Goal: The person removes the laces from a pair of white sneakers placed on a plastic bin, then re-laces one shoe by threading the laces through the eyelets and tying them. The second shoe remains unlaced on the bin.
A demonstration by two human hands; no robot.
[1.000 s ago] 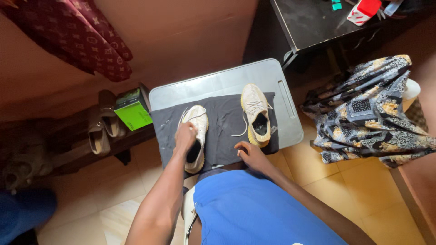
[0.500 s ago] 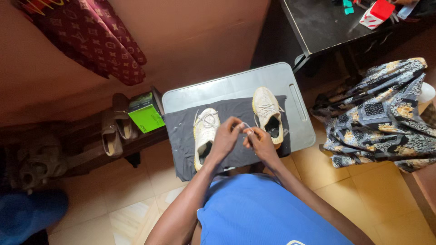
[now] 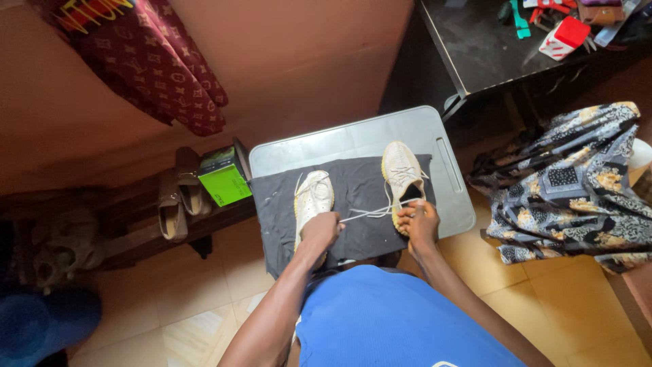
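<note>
Head view: knit sneaker (image 3: 403,173), thin lace (image 3: 367,213) between hands.

Green box (image 3: 224,183) beside brown sandals (image 3: 178,202); patterned cloth (image 3: 570,183) lies right

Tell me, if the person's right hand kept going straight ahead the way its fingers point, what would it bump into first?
Most likely the right-hand sneaker: the right hand already rests at its heel, holding the white lace.

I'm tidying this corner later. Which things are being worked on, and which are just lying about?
In hand:
left hand and right hand, stretching a white shoelace
pale knit sneakers
dark cloth
grey plastic tray

Lying about:
green box
tan slippers
patterned fabric
red-and-white carton
</note>
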